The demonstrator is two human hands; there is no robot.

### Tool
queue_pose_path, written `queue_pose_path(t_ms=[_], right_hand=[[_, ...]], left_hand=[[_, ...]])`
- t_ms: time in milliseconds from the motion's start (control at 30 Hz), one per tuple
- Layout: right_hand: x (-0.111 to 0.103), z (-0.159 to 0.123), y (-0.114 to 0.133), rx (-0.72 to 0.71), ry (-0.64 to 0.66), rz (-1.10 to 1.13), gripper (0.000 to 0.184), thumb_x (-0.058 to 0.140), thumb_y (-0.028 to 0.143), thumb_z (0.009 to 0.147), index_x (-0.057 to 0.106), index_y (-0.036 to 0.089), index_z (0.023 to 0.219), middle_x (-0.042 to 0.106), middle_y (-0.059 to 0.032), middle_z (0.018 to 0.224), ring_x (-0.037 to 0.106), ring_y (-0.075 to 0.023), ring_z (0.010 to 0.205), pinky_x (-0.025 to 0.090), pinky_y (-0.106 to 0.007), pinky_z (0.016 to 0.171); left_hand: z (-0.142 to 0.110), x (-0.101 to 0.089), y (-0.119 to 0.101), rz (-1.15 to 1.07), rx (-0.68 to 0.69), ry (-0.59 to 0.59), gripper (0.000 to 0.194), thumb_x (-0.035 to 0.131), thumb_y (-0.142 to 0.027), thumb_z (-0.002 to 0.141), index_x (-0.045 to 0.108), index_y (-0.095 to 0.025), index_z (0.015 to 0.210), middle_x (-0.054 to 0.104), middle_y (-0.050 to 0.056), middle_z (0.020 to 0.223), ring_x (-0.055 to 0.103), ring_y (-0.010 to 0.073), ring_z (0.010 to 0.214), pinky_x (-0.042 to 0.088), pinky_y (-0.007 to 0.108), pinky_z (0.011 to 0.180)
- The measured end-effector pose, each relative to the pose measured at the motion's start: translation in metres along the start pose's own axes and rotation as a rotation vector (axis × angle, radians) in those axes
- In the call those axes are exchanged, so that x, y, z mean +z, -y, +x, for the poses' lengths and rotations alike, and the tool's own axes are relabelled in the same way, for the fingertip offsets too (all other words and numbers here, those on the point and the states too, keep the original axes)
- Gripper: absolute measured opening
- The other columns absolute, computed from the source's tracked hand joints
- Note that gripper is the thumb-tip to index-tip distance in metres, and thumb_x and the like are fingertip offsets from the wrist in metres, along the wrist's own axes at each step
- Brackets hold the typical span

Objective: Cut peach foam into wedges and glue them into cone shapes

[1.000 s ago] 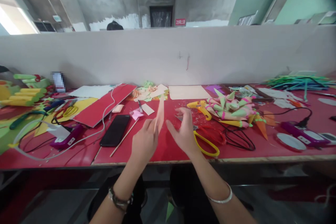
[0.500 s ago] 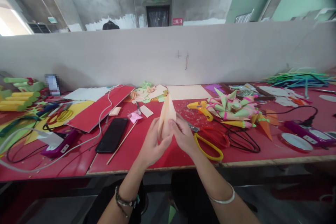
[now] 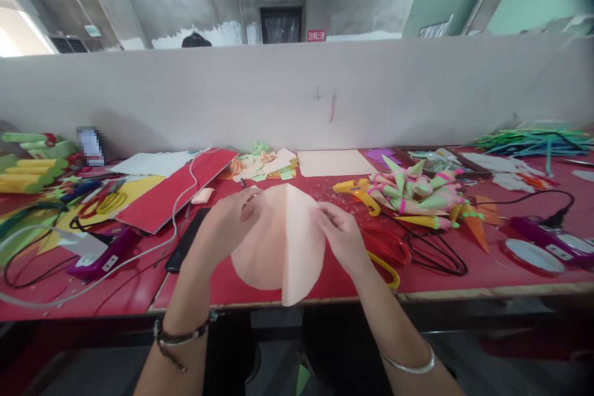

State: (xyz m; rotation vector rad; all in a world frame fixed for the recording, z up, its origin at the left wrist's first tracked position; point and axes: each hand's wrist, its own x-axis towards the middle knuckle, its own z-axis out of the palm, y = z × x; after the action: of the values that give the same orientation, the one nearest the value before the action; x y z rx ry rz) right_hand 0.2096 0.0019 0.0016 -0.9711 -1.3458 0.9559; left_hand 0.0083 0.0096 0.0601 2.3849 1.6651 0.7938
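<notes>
A peach paper disc is spread open in front of me, with a raised crease running down its middle. My right hand pinches its right edge between thumb and fingers. At the upper left edge, my left hand has its fingers curled on the paper; the thumb is hard to make out. Scissors with red and yellow handles lie to the right, partly behind my right hand. A black phone is half covered by my left forearm.
A yellow glue gun and a pile of green and pink paper cones lie on the right. Purple power strips with cables sit on both sides. A red board and paper scraps lie farther back, before a white partition.
The peach paper was folded into a narrow pointed shape between both hands; now it is opened out into a disc. My hands have moved apart, the left one up and leftward.
</notes>
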Motion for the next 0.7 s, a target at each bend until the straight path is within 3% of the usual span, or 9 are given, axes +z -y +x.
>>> queue_pose_path(t_ms=[100,200,300,400,500,600,700], right_hand=[[0.002,-0.001,0.000,-0.008,0.063,-0.025,0.020,0.050,0.037,0.080,0.056,0.019,0.073,0.052,0.0025,0.068,0.048,-0.0117,0.065,0.038,-0.021,0.058],[0.005,-0.004,0.002,-0.003,0.097,0.014,0.022,0.046,0.038,0.082,0.053,0.019,0.072,0.048,0.0026,0.067,0.045,-0.0109,0.063,0.037,-0.021,0.057],[0.008,-0.007,0.003,0.023,0.111,0.073,0.023,0.046,0.040,0.082,0.052,0.020,0.073,0.046,0.0031,0.065,0.042,-0.0097,0.059,0.036,-0.019,0.054],[0.009,-0.008,0.003,0.052,0.126,0.094,0.024,0.046,0.042,0.082,0.051,0.020,0.072,0.044,0.0037,0.063,0.040,-0.0091,0.055,0.034,-0.019,0.050],[0.009,-0.007,0.003,0.049,0.085,0.049,0.025,0.045,0.041,0.082,0.049,0.020,0.071,0.043,0.0034,0.063,0.040,-0.0098,0.057,0.034,-0.019,0.051],[0.008,-0.006,0.003,0.030,0.059,-0.003,0.025,0.044,0.040,0.083,0.049,0.019,0.069,0.044,0.0034,0.063,0.042,-0.0103,0.059,0.035,-0.020,0.053],[0.008,-0.007,0.003,0.027,0.074,-0.024,0.025,0.044,0.039,0.083,0.049,0.019,0.069,0.044,0.0036,0.063,0.042,-0.0102,0.058,0.034,-0.020,0.053]], left_hand=[[0.005,0.014,-0.010,0.135,0.031,-0.096,0.038,0.041,-0.023,0.081,0.047,-0.019,0.118,0.054,0.007,0.115,0.053,0.0226,0.100,0.042,0.031,0.078],[0.008,0.023,-0.017,0.162,0.096,-0.200,0.039,0.035,-0.020,0.084,0.042,-0.017,0.122,0.049,0.010,0.121,0.047,0.0231,0.109,0.038,0.035,0.088],[0.010,0.026,-0.019,-0.054,0.145,-0.260,0.034,0.029,-0.026,0.088,0.045,-0.017,0.117,0.055,0.009,0.112,0.049,0.0203,0.105,0.037,0.034,0.089],[0.010,0.029,-0.020,-0.314,0.098,-0.298,0.030,0.028,-0.030,0.089,0.055,-0.017,0.088,0.059,0.004,0.086,0.054,0.0162,0.085,0.041,0.027,0.076],[0.010,0.033,-0.020,-0.430,-0.042,-0.324,0.031,0.036,-0.033,0.085,0.040,-0.018,0.059,0.042,-0.003,0.058,0.044,0.0106,0.057,0.034,0.022,0.053],[0.009,0.034,-0.020,-0.536,-0.121,-0.314,0.036,0.043,-0.033,0.080,0.025,-0.019,0.052,0.027,-0.005,0.051,0.030,0.0080,0.048,0.026,0.021,0.045],[0.010,0.033,-0.020,-0.620,-0.169,-0.317,0.039,0.048,-0.034,0.076,0.024,-0.019,0.050,0.022,-0.006,0.049,0.024,0.0072,0.045,0.021,0.021,0.041]])
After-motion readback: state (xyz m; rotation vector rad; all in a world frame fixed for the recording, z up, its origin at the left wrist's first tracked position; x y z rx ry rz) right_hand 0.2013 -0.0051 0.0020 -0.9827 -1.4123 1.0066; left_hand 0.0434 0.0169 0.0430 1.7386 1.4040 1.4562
